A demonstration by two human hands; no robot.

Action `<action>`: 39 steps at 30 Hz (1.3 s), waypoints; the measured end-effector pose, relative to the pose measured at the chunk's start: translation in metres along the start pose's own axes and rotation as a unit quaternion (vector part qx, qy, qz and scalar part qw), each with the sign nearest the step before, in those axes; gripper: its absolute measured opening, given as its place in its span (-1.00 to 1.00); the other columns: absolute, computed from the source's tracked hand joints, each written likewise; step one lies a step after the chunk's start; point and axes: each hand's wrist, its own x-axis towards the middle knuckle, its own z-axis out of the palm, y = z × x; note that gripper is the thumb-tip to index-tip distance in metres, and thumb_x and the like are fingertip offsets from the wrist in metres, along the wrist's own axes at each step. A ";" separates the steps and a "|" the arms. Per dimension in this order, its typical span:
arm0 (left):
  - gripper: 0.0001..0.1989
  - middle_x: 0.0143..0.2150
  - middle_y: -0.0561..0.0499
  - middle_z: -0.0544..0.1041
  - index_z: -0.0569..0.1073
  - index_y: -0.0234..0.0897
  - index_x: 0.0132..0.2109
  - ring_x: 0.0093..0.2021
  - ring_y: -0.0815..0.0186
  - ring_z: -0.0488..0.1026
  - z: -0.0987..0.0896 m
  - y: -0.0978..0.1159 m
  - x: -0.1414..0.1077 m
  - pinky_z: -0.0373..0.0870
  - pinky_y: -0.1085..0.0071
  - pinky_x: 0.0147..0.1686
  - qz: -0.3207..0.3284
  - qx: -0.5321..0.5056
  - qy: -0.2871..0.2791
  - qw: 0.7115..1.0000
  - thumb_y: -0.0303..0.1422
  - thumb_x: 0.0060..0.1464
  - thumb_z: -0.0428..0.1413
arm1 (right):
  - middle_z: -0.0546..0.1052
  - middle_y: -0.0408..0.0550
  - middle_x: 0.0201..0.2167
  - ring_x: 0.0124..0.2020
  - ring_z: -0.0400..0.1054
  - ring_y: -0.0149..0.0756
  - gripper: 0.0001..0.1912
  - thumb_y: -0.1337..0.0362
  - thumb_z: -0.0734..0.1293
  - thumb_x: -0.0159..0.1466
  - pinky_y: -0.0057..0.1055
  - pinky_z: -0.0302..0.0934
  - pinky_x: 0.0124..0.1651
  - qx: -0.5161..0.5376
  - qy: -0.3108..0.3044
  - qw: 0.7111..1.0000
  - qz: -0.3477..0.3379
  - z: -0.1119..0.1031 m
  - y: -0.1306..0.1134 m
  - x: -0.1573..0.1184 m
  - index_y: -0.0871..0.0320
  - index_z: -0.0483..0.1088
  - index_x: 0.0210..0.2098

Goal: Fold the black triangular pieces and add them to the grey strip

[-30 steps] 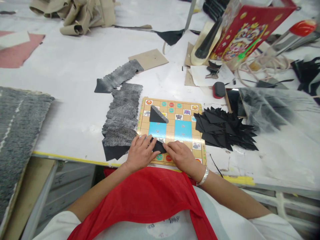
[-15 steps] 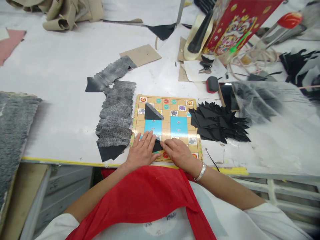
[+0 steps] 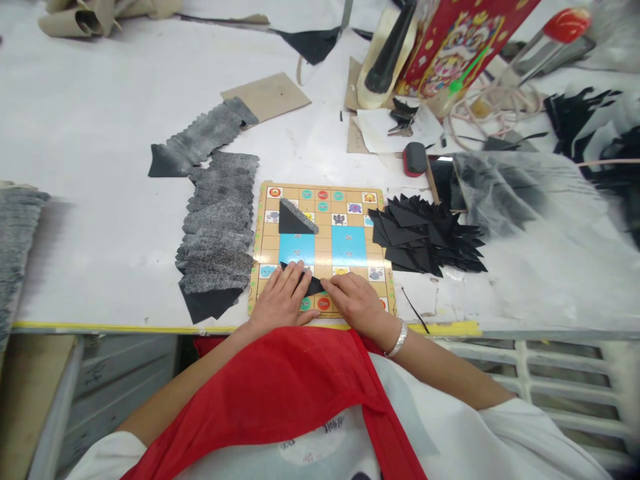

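Observation:
My left hand (image 3: pixel 283 297) lies with fingers spread over a small black piece (image 3: pixel 313 287) on the patterned game board (image 3: pixel 323 253). My right hand (image 3: pixel 356 300) has its fingers pressed together at the right end of that piece. Higher on the board rests a black triangle with a speckled grey edge (image 3: pixel 296 219). To the left is an overlapping row of speckled grey pieces (image 3: pixel 217 227), with a smaller row (image 3: pixel 205 137) above it. A pile of black triangles (image 3: pixel 430 235) overlaps the board's right edge.
A black and red case (image 3: pixel 415 159), a red printed box (image 3: pixel 457 47) and a black-handled tool (image 3: pixel 390 60) stand beyond the pile. Clear plastic sheeting (image 3: pixel 505 190) lies at the right. A grey stack (image 3: pixel 20 240) is at the left edge; tan card (image 3: pixel 270 97) lies behind.
The camera view has shifted, so the table items appear slightly farther left and up. More of the black piece's pointed upper end shows beside my left fingers. Both hands remain on the board.

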 end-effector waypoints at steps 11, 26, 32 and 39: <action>-0.25 0.34 -0.08 0.07 0.10 -0.16 0.29 0.33 -0.08 -0.07 -0.007 0.008 0.003 -0.15 -0.10 0.23 -0.014 -0.010 -0.059 0.998 0.09 0.05 -0.01 | 0.44 0.10 -0.23 -0.23 0.18 -0.22 -0.68 0.34 0.12 0.35 -0.30 0.11 -0.20 -0.016 -0.031 0.999 -0.005 -0.010 -0.003 -0.001 0.32 0.33 0.02; -0.25 0.36 -0.08 0.01 0.06 0.03 0.30 0.32 -0.17 -0.10 -0.019 0.016 0.006 -0.17 -0.25 0.17 -0.019 0.010 -0.108 0.994 0.13 0.01 0.00 | 0.43 0.07 -0.14 -0.12 0.22 -0.24 -0.67 0.40 0.11 0.33 -0.30 0.14 -0.04 0.048 0.059 0.992 0.104 0.000 -0.001 -0.024 0.24 0.32 0.04; -0.24 0.36 -0.07 0.00 0.04 0.03 0.30 0.32 -0.16 -0.10 -0.016 0.015 0.004 -0.17 -0.25 0.16 -0.015 0.016 -0.092 0.996 0.13 0.00 0.01 | 0.42 0.09 -0.09 -0.08 0.18 -0.16 -0.64 0.35 0.15 0.32 -0.25 0.09 -0.05 0.001 -0.005 0.998 0.067 -0.004 -0.012 -0.020 0.24 0.29 0.09; -0.17 0.33 -0.14 0.08 0.03 -0.22 0.32 0.32 -0.10 -0.07 -0.015 0.016 0.004 -0.21 -0.22 0.19 -0.033 0.002 -0.083 0.996 0.15 0.03 -0.05 | 0.38 0.12 -0.01 -0.03 0.17 -0.13 -0.62 0.36 0.19 0.28 -0.22 0.07 -0.02 -0.001 -0.062 0.996 0.059 -0.015 -0.012 -0.020 0.21 0.28 0.09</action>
